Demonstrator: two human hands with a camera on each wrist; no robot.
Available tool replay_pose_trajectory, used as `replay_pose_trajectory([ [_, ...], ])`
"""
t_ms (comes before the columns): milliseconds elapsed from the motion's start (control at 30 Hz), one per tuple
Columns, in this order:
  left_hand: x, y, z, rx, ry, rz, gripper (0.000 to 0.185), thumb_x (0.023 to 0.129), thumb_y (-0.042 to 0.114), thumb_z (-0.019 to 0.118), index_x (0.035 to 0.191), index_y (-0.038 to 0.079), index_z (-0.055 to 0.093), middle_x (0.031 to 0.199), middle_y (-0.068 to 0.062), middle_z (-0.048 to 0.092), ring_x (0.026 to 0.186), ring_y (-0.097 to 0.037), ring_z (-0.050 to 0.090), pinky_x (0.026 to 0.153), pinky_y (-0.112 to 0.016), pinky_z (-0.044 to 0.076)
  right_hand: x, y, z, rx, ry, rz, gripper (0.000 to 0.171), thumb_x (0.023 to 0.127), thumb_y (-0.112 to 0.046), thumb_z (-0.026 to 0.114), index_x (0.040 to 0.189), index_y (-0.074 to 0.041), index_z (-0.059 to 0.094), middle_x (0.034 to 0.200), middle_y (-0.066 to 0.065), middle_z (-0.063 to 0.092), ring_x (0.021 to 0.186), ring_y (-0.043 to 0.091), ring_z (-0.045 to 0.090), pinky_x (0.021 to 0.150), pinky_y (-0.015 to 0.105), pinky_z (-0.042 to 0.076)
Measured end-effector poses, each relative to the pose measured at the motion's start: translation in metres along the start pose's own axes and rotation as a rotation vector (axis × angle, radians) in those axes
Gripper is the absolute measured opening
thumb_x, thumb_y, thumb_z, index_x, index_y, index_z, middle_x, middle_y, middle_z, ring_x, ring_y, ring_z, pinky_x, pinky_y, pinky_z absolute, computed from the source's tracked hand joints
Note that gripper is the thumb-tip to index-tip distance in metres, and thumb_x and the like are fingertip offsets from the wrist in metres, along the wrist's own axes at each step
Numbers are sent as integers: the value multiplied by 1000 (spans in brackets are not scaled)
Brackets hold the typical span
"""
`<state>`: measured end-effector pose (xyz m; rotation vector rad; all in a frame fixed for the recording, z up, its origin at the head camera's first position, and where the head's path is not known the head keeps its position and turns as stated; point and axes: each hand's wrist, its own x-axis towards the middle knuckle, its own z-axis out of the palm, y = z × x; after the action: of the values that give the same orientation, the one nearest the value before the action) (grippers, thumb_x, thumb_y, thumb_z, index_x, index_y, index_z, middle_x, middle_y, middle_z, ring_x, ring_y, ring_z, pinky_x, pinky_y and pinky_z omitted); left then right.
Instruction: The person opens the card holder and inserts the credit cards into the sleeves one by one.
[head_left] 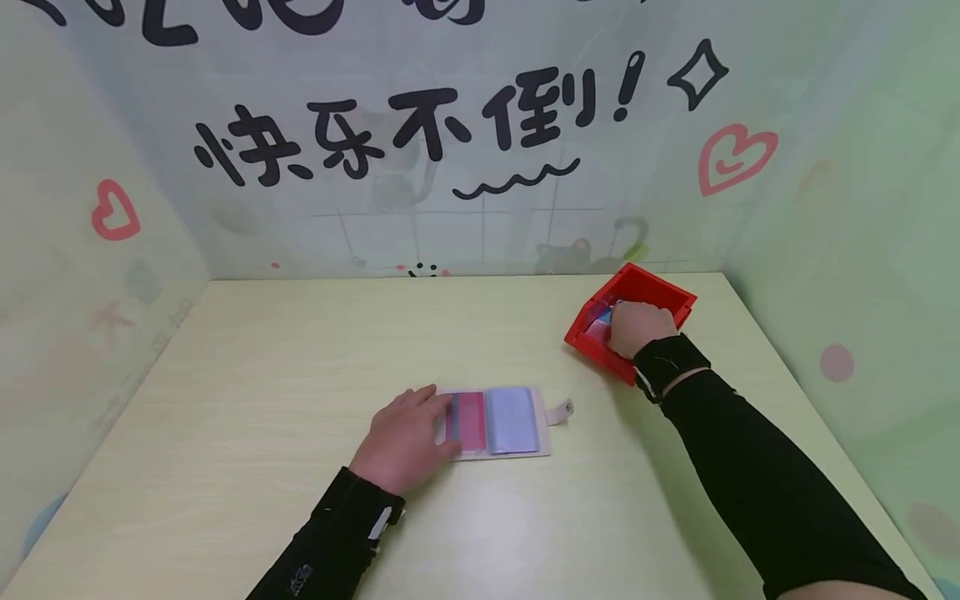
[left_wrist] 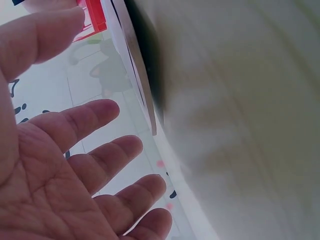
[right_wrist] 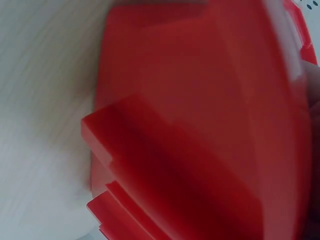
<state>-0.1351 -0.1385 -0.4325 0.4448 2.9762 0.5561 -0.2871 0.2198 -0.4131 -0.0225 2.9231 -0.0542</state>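
An open card holder (head_left: 512, 421) lies on the table, with a pink card (head_left: 471, 422) behind its left clear sleeve and a snap strap sticking out at right. My left hand (head_left: 408, 437) is at the holder's left edge, thumb and forefinger overlapping it; in the left wrist view its fingers (left_wrist: 107, 162) are loosely extended beside the holder's edge (left_wrist: 137, 70). My right hand (head_left: 641, 327) reaches down into a red plastic bin (head_left: 587, 348), where colored cards (head_left: 600, 325) show beside it. The bin hides its fingertips, so I cannot tell what they hold.
The light wood table (head_left: 285, 358) meets a printed backdrop wall (head_left: 480, 242) at the back and side walls left and right. In the right wrist view the bin's outer red side (right_wrist: 175, 75) fills most of the picture.
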Motion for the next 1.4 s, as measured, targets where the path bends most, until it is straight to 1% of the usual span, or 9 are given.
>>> replay_pose_trajectory([
  [267,-1,2,-3,-8,-7,-10,62,93,38,75,145,7,61,156,-20,53,146,-49,46,117,-64,40,-5,-7,-4,-19,3,12,30,85,-15,81,106,2,69,96,17,73,92,36,62,98,59,52],
  [567,-2,2,-5,2,-5,-19,64,94,40,75,147,7,59,157,-20,52,148,-49,45,117,-65,40,-5,-5,-3,-29,10,-1,28,87,-14,79,108,2,68,99,18,74,92,37,64,97,61,53],
  [700,-1,2,-4,4,-5,-24,64,93,40,75,147,8,60,157,-19,52,148,-49,44,117,-66,39,-5,-7,-4,-16,16,7,30,86,-13,79,109,2,66,101,19,74,93,37,64,98,62,54],
  [900,-1,3,-4,6,-2,-27,64,93,40,76,147,8,60,158,-19,52,148,-49,44,116,-67,39,-3,-5,-4,30,27,-6,30,84,-8,81,108,1,66,98,17,74,89,34,65,95,58,59],
  [1000,-2,3,-4,14,-1,-27,64,94,41,75,147,8,60,158,-19,52,148,-49,44,116,-67,39,-3,-4,-7,55,16,-30,30,83,-5,81,109,2,67,97,17,74,90,33,65,99,56,58],
  [1100,-3,3,-4,14,0,-25,63,94,40,75,146,7,61,157,-19,53,148,-49,44,116,-67,39,-5,-3,-13,89,-19,-48,32,84,-4,80,114,3,68,102,18,74,94,34,64,103,56,56],
  [1200,-3,4,-5,13,1,-23,63,94,39,76,146,7,61,157,-19,53,148,-49,44,116,-67,39,-9,-2,-22,142,-61,-52,37,87,-4,78,122,4,68,110,20,73,100,35,63,104,56,55],
  [1300,-4,4,-5,17,0,-24,63,94,40,76,146,7,61,157,-19,53,148,-50,44,116,-67,39,-14,-1,-31,197,-84,-42,40,89,-4,76,128,4,67,116,21,71,104,36,60,103,55,56],
  [1400,-4,3,-5,19,-4,-30,64,94,41,75,147,8,60,158,-19,52,148,-50,43,116,-67,39,-18,0,-37,219,-78,-48,38,92,-5,72,129,5,67,117,21,70,105,36,59,99,51,59],
])
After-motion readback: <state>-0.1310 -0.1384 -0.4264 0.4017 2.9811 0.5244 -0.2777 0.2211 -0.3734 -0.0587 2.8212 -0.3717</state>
